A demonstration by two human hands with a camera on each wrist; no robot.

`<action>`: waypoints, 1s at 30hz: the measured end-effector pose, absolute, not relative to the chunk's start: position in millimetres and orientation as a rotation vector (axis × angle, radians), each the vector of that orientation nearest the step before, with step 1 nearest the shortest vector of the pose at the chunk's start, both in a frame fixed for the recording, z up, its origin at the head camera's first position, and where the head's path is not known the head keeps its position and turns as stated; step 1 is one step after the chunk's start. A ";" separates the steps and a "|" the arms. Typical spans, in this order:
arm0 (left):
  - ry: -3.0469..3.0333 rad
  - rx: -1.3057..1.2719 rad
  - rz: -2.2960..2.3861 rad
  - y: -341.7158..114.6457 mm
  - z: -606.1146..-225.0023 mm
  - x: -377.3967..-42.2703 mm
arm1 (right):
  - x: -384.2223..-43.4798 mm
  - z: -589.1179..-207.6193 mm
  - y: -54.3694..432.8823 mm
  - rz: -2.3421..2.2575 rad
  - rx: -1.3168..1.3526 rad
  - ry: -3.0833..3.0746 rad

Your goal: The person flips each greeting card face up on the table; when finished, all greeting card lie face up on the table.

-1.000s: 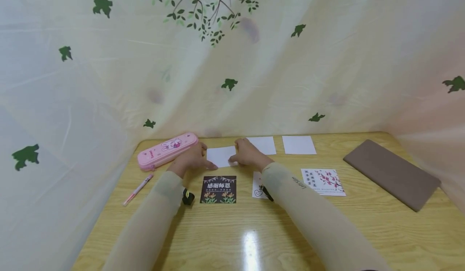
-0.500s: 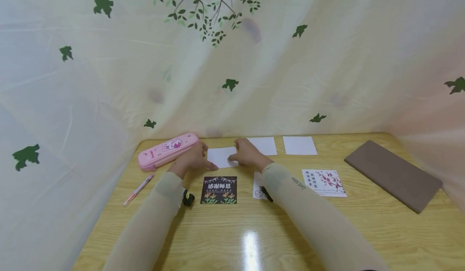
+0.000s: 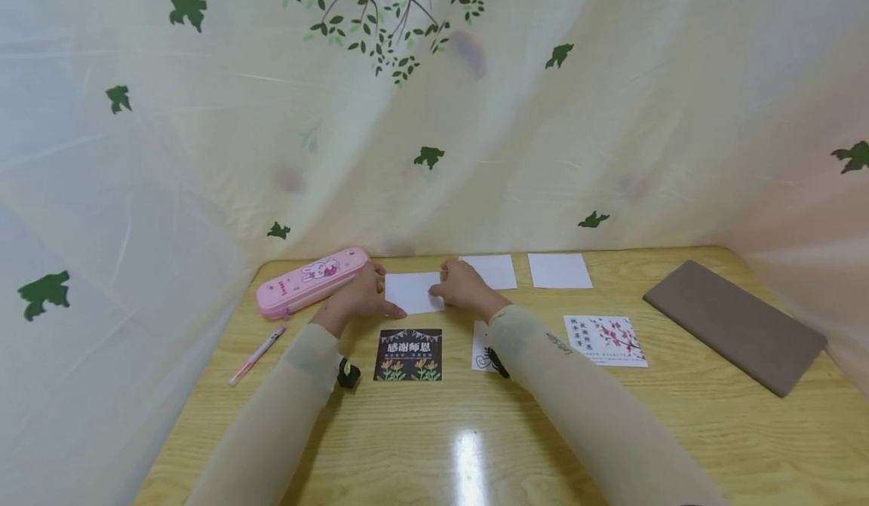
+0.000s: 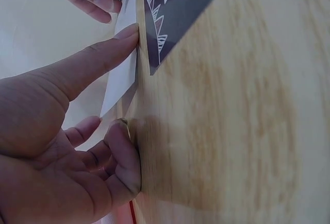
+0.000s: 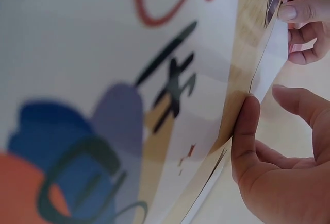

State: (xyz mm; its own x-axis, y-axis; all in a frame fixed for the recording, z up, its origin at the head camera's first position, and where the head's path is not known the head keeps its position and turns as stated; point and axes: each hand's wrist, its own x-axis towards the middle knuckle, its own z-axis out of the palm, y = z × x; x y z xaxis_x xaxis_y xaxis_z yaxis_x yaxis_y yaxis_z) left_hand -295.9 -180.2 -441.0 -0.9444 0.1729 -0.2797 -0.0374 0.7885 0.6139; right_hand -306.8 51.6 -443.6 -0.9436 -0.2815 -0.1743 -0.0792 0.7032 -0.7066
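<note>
Head view: left hand [image 3: 356,295] and right hand [image 3: 468,289], part-curled, pinch one white card [image 3: 413,292] by opposite ends. From it: two blank cards [image 3: 560,271] toward three o'clock, three printed cards [image 3: 407,355] between three and six, one pencil case [image 3: 314,283] at nine.

Printed sheeting [image 3: 502,151] hanging round a wooden table [image 3: 407,438] with a pencil case [image 3: 302,287] suggests a curtained-off desk space.
</note>
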 end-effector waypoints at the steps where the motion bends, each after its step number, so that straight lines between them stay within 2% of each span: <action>1: 2.652 0.101 0.937 -180.6 -441.6 -295.4 | -306.4 -443.0 51.5 -1.075 -0.273 2.642; 10: 2.628 0.102 1.018 -182.7 -446.6 -292.1 | -303.4 -442.7 53.0 -1.068 -0.189 2.658; 30: 2.660 0.085 1.030 -177.6 -444.5 -290.6 | -302.9 -443.4 50.1 -1.050 -0.198 2.672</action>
State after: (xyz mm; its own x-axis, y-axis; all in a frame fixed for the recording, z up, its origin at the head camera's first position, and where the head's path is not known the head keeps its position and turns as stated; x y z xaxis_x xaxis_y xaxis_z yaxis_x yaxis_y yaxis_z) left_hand -290.6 -177.6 -444.5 -0.9572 0.1566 -0.2434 -0.0481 0.7431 0.6674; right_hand -302.9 50.1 -443.4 -0.9562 -0.2203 -0.1928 -0.0302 0.7292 -0.6837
